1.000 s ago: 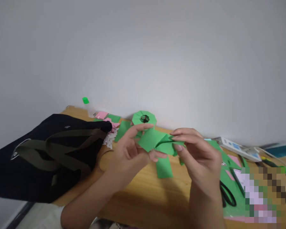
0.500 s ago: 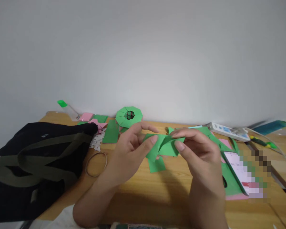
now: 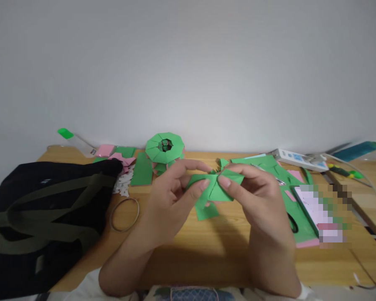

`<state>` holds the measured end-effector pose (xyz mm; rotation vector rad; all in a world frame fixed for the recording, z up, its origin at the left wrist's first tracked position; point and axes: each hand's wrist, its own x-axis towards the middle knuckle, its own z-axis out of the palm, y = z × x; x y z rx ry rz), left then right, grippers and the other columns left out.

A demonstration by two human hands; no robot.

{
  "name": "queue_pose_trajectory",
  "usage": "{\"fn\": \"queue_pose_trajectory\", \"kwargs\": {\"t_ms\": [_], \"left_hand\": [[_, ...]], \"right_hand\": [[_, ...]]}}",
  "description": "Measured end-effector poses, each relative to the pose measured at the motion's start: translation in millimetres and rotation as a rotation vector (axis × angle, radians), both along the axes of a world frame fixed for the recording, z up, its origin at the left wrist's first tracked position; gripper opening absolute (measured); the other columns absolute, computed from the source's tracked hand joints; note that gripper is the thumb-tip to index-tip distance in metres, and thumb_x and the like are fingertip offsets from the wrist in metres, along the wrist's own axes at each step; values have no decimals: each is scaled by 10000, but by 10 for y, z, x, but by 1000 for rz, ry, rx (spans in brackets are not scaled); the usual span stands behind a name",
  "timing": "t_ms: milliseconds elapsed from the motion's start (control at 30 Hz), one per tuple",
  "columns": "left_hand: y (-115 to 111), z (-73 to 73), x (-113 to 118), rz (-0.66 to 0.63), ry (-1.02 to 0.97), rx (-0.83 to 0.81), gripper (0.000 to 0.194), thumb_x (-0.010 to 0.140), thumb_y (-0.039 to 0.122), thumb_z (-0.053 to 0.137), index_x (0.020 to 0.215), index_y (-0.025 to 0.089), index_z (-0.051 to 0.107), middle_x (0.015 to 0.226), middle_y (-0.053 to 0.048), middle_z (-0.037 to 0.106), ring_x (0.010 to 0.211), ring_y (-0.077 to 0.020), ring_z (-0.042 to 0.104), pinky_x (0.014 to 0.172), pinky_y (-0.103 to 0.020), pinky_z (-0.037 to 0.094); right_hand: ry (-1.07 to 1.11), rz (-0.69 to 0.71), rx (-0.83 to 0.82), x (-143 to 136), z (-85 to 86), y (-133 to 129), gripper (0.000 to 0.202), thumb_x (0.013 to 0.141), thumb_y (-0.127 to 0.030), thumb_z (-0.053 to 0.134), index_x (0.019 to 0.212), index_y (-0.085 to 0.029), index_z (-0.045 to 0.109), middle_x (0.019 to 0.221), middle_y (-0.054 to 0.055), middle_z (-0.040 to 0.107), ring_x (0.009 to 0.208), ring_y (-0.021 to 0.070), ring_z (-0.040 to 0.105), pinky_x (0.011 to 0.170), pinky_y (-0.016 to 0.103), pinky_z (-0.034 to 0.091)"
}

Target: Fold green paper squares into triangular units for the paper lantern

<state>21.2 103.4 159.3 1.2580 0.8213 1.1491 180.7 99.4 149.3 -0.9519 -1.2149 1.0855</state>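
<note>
Above the wooden table, a folded piece of green paper (image 3: 221,193) is pinched between my two hands. My left hand (image 3: 175,205) grips its left part, thumb on the near face and index finger stretched along the top. On the right part, my right hand (image 3: 257,192) presses its thumb near the diagonal crease, with its fingers behind the paper. A small green paper square (image 3: 207,211) shows just below the folded piece; whether it is joined to it I cannot tell. Behind my left hand stands a round green and pink paper model (image 3: 165,147) with a hole in its top.
A black bag (image 3: 50,217) covers the table's left side, beside a thin ring (image 3: 124,214). Green sheets (image 3: 142,169) and pink scraps (image 3: 123,161) lie behind. At right are a phone (image 3: 313,209), more green paper (image 3: 260,165), a power strip (image 3: 301,159) and a cable.
My right thumb has moved left along the green paper, closer to my left thumb, and the paper's right part lies flatter against the left. The camera view has shifted slightly.
</note>
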Motion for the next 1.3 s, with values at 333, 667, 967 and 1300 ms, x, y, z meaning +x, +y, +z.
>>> {"fn": "queue_pose_trajectory", "kwargs": {"t_ms": [333,667,967,1300], "left_hand": [[57,-37,16,113,174,8,239,737,172,715,961,212,640,756,37,722,614,-87,653,536,-145,512],[83,-105,24,142,96,67,220,673,127,762,861,207,680,779,25,749,712,-131,712,571,-164,553],[147,-65,2,266,-57,-15,192,672,153,784,842,160,695,609,22,724,513,-108,665,522,-195,570],[142,-38,-32,101,-33,-35,56,755,192,714,776,149,684,614,9,696,546,-113,660,531,-204,567]], "right_hand": [[-184,-138,62,44,-12,24,44,758,-220,738,749,-250,707,670,-48,674,601,87,587,540,181,482],[-209,-98,61,50,-7,11,95,762,-218,737,676,-222,696,607,-47,655,569,81,558,524,186,449],[-88,-44,-6,72,20,36,88,776,-243,718,738,-301,772,661,-32,733,563,116,627,490,217,504],[-149,-84,-11,71,-11,22,84,737,-198,735,780,-260,771,540,-37,628,445,68,478,384,181,388]]}}
